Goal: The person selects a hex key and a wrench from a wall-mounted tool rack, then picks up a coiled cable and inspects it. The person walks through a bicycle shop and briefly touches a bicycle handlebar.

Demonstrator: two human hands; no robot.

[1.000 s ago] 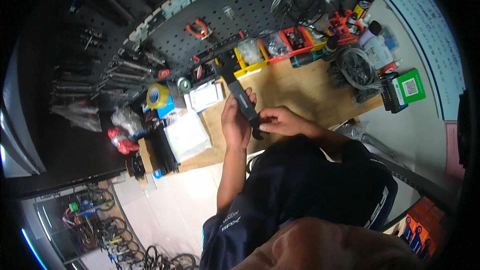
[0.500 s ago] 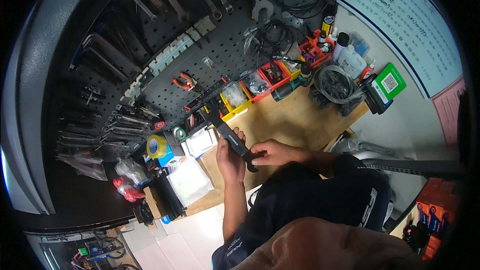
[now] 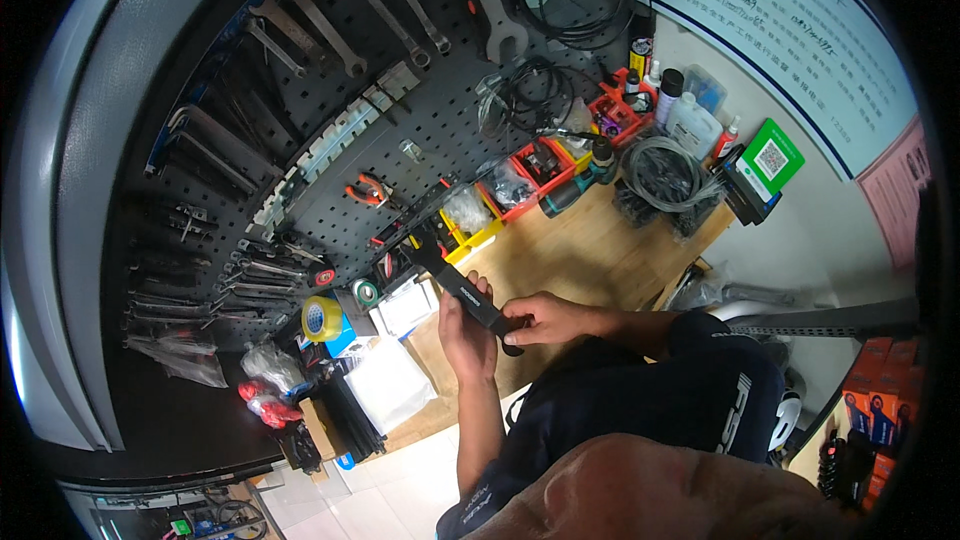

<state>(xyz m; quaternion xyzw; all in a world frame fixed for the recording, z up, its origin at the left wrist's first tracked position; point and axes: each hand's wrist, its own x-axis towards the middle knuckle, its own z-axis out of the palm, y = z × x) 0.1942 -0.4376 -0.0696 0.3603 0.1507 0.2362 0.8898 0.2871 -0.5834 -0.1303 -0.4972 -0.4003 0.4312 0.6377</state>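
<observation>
A long, narrow black box-like item (image 3: pixel 463 290) with small pale lettering slants across the middle of the view, above the workbench (image 3: pixel 575 245). My left hand (image 3: pixel 468 338) is closed round it from below, the fingers showing past its far edge. At its near end, my right hand (image 3: pixel 545 320) pinches a dark, curved flap or tip (image 3: pixel 511 348). The item's far end is dark against the pegboard, so its exact shape is hard to make out.
Red and yellow parts bins (image 3: pixel 540 162) line the pegboard's foot, with a cordless drill (image 3: pixel 568 195) and coiled cable (image 3: pixel 668 175) beside them. Wrenches (image 3: pixel 330 25) hang above. Yellow tape (image 3: pixel 321 319) and a white plastic packet (image 3: pixel 390 385) lie to the left.
My view has shifted slightly, so the surroundings sit a little differently. Both hands keep their hold on the black item; the curved piece at its near end looks turned, showing less of its hook.
</observation>
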